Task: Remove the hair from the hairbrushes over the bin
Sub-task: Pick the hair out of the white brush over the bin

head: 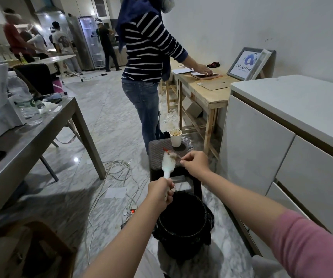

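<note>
My left hand (pixel 160 192) has its grip wrapped tight round the handle of the white hairbrush (pixel 169 163), which I hold up with its head tilted away from me, above the near edge of the dark stool (pixel 157 155) and just beyond the black bin (pixel 183 223). My right hand (pixel 196 162) pinches a tuft of hair (pixel 174 156) at the brush head with fingertips pressed together. A paper cup (pixel 175 138) stands on the stool.

Dark woven stool (pixel 157 157) bearing a paper cup (pixel 176 137), black bin (pixel 183 225) on marble floor (pixel 111 117)
</note>
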A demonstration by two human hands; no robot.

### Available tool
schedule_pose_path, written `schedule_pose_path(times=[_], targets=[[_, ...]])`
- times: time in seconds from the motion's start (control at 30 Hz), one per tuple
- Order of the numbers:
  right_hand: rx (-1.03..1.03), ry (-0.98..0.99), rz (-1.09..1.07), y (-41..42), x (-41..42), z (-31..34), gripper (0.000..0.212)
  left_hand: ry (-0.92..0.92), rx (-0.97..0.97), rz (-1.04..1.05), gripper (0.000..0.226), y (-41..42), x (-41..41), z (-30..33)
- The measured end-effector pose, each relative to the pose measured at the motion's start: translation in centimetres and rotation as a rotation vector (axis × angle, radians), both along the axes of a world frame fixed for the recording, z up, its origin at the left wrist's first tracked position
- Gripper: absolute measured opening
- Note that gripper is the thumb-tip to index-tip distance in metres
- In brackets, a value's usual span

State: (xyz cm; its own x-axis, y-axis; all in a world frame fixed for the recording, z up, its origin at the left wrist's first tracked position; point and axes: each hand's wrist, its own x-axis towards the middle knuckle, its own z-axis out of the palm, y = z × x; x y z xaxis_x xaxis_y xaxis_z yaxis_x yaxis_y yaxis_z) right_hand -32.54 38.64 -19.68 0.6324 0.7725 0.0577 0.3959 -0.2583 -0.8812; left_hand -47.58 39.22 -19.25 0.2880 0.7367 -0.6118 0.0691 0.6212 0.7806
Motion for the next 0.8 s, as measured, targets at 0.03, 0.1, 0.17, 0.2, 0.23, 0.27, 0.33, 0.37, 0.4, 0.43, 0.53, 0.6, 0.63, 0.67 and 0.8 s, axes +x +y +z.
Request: schedule_pose_path(times=[0.03,0.1,0.17,0.2,0.23,0.27,0.33,0.37,0.4,0.43,0.53,0.6,0.63,0.67,0.8], targets=[[-0.002,-0.019,0.019,-0.1,-0.1,0.0,0.002,-0.026,-0.024,0.029,0.016,0.1,0.0,0.1],[-0.012,-0.047,0.056,-0.3,-0.2,-0.1,0.002,-0.043,-0.04,0.062,0.018,0.1,0.0,0.2],[-0.02,-0.047,0.087,-0.7,-0.3,-0.2,0.004,-0.048,-0.05,0.074,0.018,0.0,0.1,0.3],[-0.024,-0.041,0.097,-0.9,-0.2,-0.2,0.007,-0.05,-0.06,0.083,0.017,0.1,0.1,0.4],[-0.027,-0.033,0.106,-1.1,-0.1,-0.3,0.013,-0.053,-0.07,0.094,0.017,0.1,0.2,0.3],[-0.029,-0.022,0.113,-1.3,0.0,-0.3,0.019,-0.058,-0.08,0.11,0.017,0.1,0.3,0.3],[-0.018,0.018,0.132,-1.9,0.0,-0.2,0.024,-0.072,-0.089,0.15,0.018,0.1,0.6,0.2],[-0.005,0.052,0.145,-2.2,-0.1,-0.1,0.024,-0.082,-0.088,0.177,0.019,0.2,0.7,0.0],[0.014,0.097,0.16,-2.6,-0.1,0.0,0.024,-0.094,-0.088,0.211,0.02,0.3,0.8,-0.1],[0.037,0.147,0.181,-3.1,-0.1,0.0,0.022,-0.104,-0.087,0.261,0.022,0.6,0.9,-0.3],[0.128,0.315,0.229,-4.9,0.4,0.0,0.018,-0.081,-0.091,0.414,0.022,2.1,0.1,-1.1],[0.157,0.422,0.188,-5.9,1.2,0.2,0.016,-0.04,-0.084,0.408,0.022,3.0,-0.6,-1.7],[0.156,0.464,0.147,-6.2,1.6,0.2,0.012,-0.018,-0.079,0.383,0.022,3.3,-0.9,-1.9],[0.148,0.496,0.098,-6.4,1.9,0.1,0.009,0.0,-0.076,0.354,0.022,3.2,-1.1,-2.1],[0.023,0.49,-0.104,-5.6,2.9,-1.3,0.009,0.012,-0.044,0.246,0.018,1.9,-1.0,-1.7]])
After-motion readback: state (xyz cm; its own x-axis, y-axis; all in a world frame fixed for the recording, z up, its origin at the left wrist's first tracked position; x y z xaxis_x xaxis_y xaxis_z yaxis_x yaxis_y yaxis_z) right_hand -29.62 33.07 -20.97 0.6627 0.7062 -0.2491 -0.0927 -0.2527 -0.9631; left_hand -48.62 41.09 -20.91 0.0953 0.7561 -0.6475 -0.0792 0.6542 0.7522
